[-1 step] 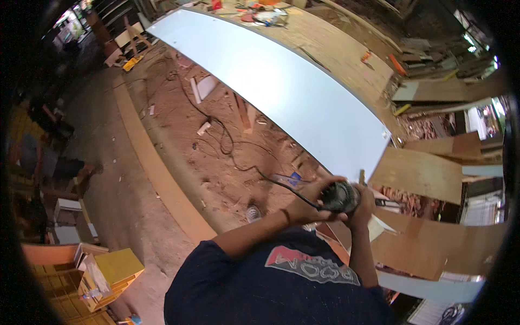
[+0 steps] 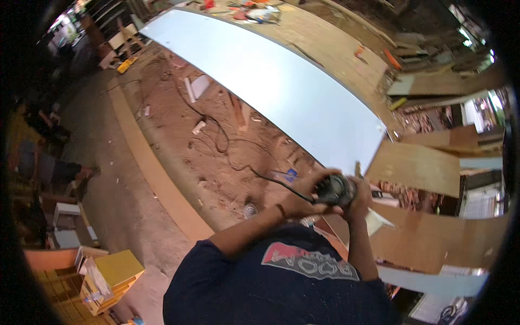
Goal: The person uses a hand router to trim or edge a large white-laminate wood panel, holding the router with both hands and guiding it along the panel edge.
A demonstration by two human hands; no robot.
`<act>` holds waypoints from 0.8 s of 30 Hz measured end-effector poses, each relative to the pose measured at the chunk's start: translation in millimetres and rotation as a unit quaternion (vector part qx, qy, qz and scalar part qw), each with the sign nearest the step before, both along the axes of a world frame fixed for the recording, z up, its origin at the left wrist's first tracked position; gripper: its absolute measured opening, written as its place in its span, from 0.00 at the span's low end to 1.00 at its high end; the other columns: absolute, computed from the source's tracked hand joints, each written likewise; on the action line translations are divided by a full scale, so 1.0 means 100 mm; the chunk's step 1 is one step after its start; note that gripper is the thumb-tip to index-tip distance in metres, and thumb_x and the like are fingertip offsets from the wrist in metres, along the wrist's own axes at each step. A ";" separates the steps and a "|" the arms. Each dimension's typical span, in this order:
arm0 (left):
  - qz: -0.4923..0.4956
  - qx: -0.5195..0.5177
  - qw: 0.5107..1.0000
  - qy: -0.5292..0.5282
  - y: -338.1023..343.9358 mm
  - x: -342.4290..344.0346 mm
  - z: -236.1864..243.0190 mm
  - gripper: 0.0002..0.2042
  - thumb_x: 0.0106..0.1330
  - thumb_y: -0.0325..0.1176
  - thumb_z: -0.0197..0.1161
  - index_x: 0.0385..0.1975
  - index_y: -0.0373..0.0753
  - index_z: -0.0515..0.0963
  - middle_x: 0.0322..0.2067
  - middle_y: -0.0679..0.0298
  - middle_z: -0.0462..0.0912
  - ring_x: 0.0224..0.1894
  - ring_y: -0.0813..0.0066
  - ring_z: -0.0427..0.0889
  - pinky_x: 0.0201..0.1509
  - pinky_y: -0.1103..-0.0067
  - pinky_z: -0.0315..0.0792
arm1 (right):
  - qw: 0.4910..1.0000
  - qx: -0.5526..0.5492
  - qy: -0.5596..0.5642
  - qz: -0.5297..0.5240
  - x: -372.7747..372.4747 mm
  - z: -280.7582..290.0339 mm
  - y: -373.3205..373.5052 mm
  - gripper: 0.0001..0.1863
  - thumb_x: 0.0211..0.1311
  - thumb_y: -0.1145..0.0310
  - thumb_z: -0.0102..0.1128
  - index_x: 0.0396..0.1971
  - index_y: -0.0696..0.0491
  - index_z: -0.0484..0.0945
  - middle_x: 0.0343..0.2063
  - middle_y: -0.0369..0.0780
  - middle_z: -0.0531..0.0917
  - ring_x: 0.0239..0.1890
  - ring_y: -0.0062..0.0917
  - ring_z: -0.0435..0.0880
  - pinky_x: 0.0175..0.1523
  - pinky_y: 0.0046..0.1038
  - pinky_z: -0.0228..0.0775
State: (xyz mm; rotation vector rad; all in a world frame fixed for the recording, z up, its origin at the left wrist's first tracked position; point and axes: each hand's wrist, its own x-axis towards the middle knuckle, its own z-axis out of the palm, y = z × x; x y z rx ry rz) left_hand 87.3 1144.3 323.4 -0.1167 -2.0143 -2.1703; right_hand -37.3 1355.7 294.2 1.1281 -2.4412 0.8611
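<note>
Well, the job looks underway rather than finished, as far as I can judge from here: the white panel (image 2: 260, 81) is laid out in one piece along a pale wooden worktop (image 2: 327, 43), and the power tool (image 2: 336, 190) is up in the person's grasp at the panel's near end. I can't tell whether the tool touches the panel, whether it is running, or which edges, if any, are done, so how much is left stays open. Taking the hands as the clock's centre, the panel runs off toward eleven. I count two hands, both clamped on that one tool: the left hand (image 2: 303, 199) wraps its nine o'clock side, the right hand (image 2: 361, 201) its three o'clock side. One cord (image 2: 276, 180) leaves it toward ten, over the littered dirt. Also toward ten, just beside the left hand, lies one blue scrap (image 2: 291, 174); one shoe (image 2: 250, 210) shows near eight. One long tan strip (image 2: 151, 168) lies at nine, and one yellow box (image 2: 118, 268) sits well apart at eight. At least two brown boards rest on the right, an upper board (image 2: 420, 168) between two and three, a lower board (image 2: 422, 241) at four. The wood scraps are too many to count.
</note>
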 end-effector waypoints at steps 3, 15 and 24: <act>0.000 -0.046 0.997 0.063 0.03 -0.16 -0.11 0.40 0.64 0.32 0.79 0.76 0.40 0.65 0.68 0.54 0.75 0.69 0.59 0.78 0.75 0.66 0.72 | 0.997 -0.035 0.015 0.063 -0.28 0.02 0.03 0.35 0.39 0.49 0.86 0.47 0.53 0.83 0.38 0.47 0.87 0.43 0.47 0.87 0.51 0.44 0.78; -0.041 0.059 0.997 0.009 1.04 -0.56 -0.10 0.29 0.79 0.37 0.62 0.74 0.29 0.67 0.69 0.49 0.77 0.68 0.63 0.78 0.73 0.69 0.71 | 0.977 -0.103 -0.003 0.186 -1.01 0.09 1.02 0.30 0.36 0.53 0.85 0.40 0.54 0.86 0.35 0.48 0.88 0.39 0.47 0.88 0.46 0.44 0.80; 0.080 0.090 0.993 0.012 1.63 -0.41 -0.55 0.25 0.79 0.38 0.62 0.68 0.25 0.75 0.57 0.52 0.86 0.59 0.69 0.84 0.65 0.74 0.75 | 0.961 -0.045 -0.013 0.271 -1.20 -0.07 1.49 0.30 0.38 0.55 0.80 0.43 0.51 0.82 0.36 0.46 0.87 0.40 0.45 0.89 0.49 0.42 0.78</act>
